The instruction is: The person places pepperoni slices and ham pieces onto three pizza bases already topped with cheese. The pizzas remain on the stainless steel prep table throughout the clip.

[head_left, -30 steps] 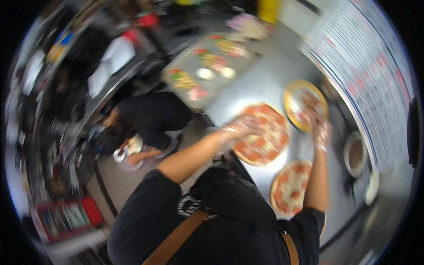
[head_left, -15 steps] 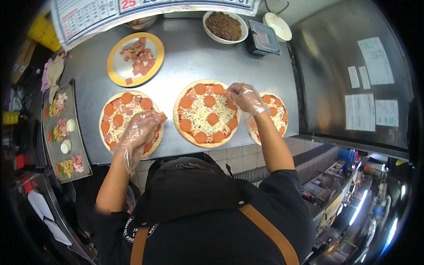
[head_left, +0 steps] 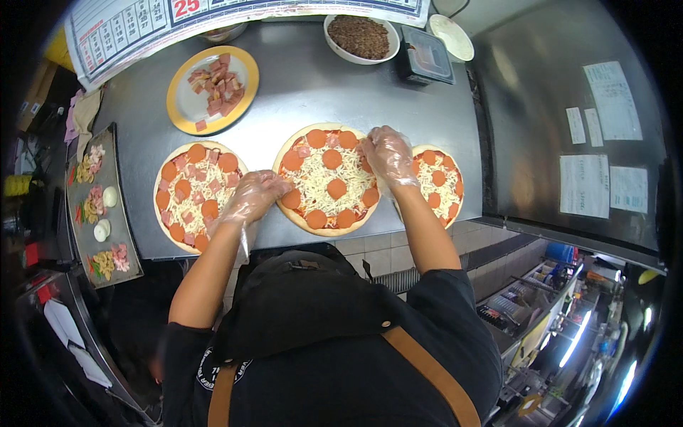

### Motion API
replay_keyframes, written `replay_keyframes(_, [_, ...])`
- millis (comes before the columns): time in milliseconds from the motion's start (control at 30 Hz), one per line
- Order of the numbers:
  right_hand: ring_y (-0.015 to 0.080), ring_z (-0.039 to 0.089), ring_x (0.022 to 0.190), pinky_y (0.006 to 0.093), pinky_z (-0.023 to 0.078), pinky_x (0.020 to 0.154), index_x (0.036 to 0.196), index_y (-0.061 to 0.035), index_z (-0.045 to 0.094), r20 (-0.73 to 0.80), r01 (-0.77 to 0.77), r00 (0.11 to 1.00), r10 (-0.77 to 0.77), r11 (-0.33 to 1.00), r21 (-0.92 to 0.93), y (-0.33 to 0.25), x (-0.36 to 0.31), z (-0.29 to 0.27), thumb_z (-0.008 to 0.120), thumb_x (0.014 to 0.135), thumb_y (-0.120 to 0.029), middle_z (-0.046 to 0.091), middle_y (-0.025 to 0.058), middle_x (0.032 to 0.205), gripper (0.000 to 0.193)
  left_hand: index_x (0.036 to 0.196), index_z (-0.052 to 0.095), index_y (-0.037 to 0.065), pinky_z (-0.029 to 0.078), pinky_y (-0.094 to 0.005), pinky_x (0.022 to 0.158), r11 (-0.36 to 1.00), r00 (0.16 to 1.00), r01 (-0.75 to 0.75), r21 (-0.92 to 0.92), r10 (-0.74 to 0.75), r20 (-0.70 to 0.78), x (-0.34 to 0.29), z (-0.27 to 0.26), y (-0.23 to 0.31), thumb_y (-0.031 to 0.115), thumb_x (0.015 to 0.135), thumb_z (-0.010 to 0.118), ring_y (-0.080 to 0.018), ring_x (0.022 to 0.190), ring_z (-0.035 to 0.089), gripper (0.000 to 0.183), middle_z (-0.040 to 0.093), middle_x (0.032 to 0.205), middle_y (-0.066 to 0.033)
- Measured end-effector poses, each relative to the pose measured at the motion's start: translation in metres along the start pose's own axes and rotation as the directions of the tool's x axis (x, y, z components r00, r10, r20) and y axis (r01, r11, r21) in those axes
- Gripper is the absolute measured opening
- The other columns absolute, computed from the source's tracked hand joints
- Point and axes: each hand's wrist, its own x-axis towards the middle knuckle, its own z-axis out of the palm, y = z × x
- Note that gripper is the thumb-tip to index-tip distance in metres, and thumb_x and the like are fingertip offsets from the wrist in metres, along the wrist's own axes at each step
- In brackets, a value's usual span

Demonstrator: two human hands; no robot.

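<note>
Both my hands wear clear plastic gloves. The middle pizza, with cheese, pepperoni slices and a few ham pieces near its top, lies raw on the steel table. My left hand is closed at its left edge, a pinkish piece of ham just showing at the fingertips. At the upper right edge, my right hand bends down with fingers pinched; whatever they hold is hidden. The left pizza carries pepperoni and many ham pieces, partly covered by my left hand. Behind my right wrist lies a smaller pepperoni pizza.
A yellow-rimmed plate of chopped ham stands at the back left. At the back right are a bowl of brown crumbled topping, a black lidded container and a white bowl. A topping tray borders the left side.
My left hand has moved right, from over the left pizza to the middle pizza's left edge. My right hand stays at the middle pizza's upper right, its fingers slightly shifted.
</note>
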Motion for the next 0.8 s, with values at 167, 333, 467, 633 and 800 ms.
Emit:
replay_keyframes(167, [0.0323, 0.073, 0.091, 0.0433, 0.056, 0.082, 0.096, -0.0026, 0.075, -0.09, -0.046, 0.994, 0.063, 0.981, 0.189, -0.016, -0.016, -0.014, 0.073, 0.097, -0.027, 0.074, 0.0175, 0.097, 0.024, 0.106, 0.079, 0.002, 0.055, -0.0448, 0.097, 0.963, 0.997, 0.068, 0.261, -0.055, -0.055, 0.024, 0.014, 0.002, 0.049, 0.09, 0.076, -0.0379, 0.109, 0.072, 0.05, 0.075, 0.116, -0.0247])
replay_keyframes(333, [0.0294, 0.073, 0.084, 0.0414, 0.057, 0.077, 0.095, -0.0024, 0.075, -0.208, 0.076, 0.977, -0.04, 0.983, 0.166, -0.017, -0.031, -0.019, 0.076, 0.098, -0.025, 0.074, 0.017, 0.093, 0.023, 0.105, 0.073, -0.001, 0.056, -0.0465, 0.091, 0.893, 0.979, 0.042, 0.448, 0.053, -0.199, 0.014, 0.016, 0.014, 0.04, 0.094, 0.074, -0.0386, 0.101, 0.073, 0.043, 0.076, 0.106, -0.0232])
replay_keyframes(467, [0.0273, 0.072, 0.081, 0.0384, 0.057, 0.073, 0.096, -0.0026, 0.075, -0.139, 0.18, 0.982, -0.13, 0.87, 0.458, -0.045, -0.055, -0.02, 0.077, 0.097, -0.018, 0.073, 0.0151, 0.091, 0.016, 0.105, 0.068, -0.002, 0.056, -0.0401, 0.083, 0.703, 0.984, 0.101, -0.704, -0.175, -0.033, -0.007, 0.014, 0.01, 0.038, 0.106, 0.066, -0.0275, 0.087, 0.069, 0.04, 0.072, 0.094, -0.0132])
replay_keyframes(633, [0.0345, 0.073, 0.087, 0.0438, 0.059, 0.079, 0.11, -0.0031, 0.076, -0.064, 0.422, 0.876, -0.479, 0.694, 0.583, -0.091, -0.084, -0.009, 0.073, 0.099, -0.02, 0.073, 0.0167, 0.098, 0.021, 0.119, 0.058, -0.001, 0.057, -0.0383, 0.09, 0.071, 0.966, -0.012, -0.997, -0.259, -0.03, -0.029, 0.029, 0.029, 0.031, 0.116, 0.049, -0.0266, 0.093, 0.066, 0.034, 0.065, 0.1, -0.0124])
replay_keyframes(800, [0.0306, 0.071, 0.078, 0.0396, 0.058, 0.071, 0.108, -0.0038, 0.076, -0.231, 0.524, 0.838, -0.495, 0.61, 0.594, -0.108, -0.088, 0.005, 0.08, 0.092, -0.014, 0.071, 0.0123, 0.091, 0.019, 0.128, 0.055, -0.001, 0.057, -0.0487, 0.101, -0.028, 0.974, -0.094, -0.995, -0.208, -0.086, -0.032, 0.052, 0.029, 0.03, 0.117, 0.041, -0.0314, 0.114, 0.066, 0.036, 0.064, 0.119, -0.0186])
